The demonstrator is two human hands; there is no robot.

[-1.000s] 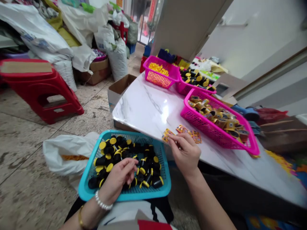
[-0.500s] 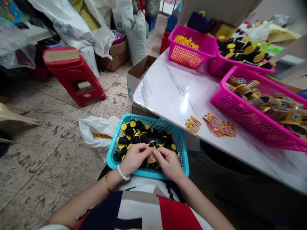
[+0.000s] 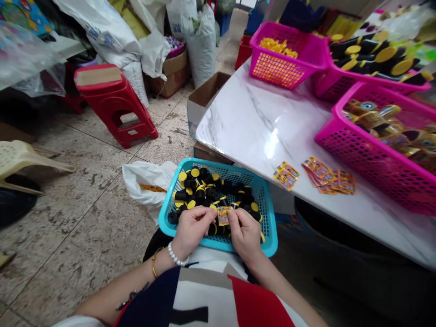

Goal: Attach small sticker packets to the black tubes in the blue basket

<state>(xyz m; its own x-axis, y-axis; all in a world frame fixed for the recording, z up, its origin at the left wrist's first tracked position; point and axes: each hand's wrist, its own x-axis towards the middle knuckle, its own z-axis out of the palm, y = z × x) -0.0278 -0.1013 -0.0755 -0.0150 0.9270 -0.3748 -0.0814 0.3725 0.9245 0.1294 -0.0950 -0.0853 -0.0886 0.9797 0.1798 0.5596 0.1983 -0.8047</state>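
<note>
A small orange printed sticker sheet (image 3: 224, 216) is stretched between my two hands, over a turquoise basket (image 3: 272, 229). My left hand (image 3: 192, 228), with a pearl bracelet at the wrist, pinches the sheet's left edge. The right edge is between the closed fingertips of my right hand (image 3: 245, 232). Under and behind the hands, the basket holds several black cylinders with yellow caps (image 3: 195, 172). On the white marble-patterned table (image 3: 238, 122) lie more orange sticker sheets, a small group (image 3: 286, 175) and a larger overlapping pile (image 3: 329, 176).
Pink baskets hold yellow parts (image 3: 277, 47), black-and-yellow pieces (image 3: 371, 56) and yellow wrapped items (image 3: 395, 129). A red stool (image 3: 116, 102) stands on the floor at the left. A white bag (image 3: 146, 181) lies beside the turquoise basket; an open carton (image 3: 204, 97) stands by the table corner.
The sticker sheet, earlier tilted and partly covered by my fingertips, now shows flat between hands slightly farther apart. The whole view has shifted, so the table and baskets appear farther right.
</note>
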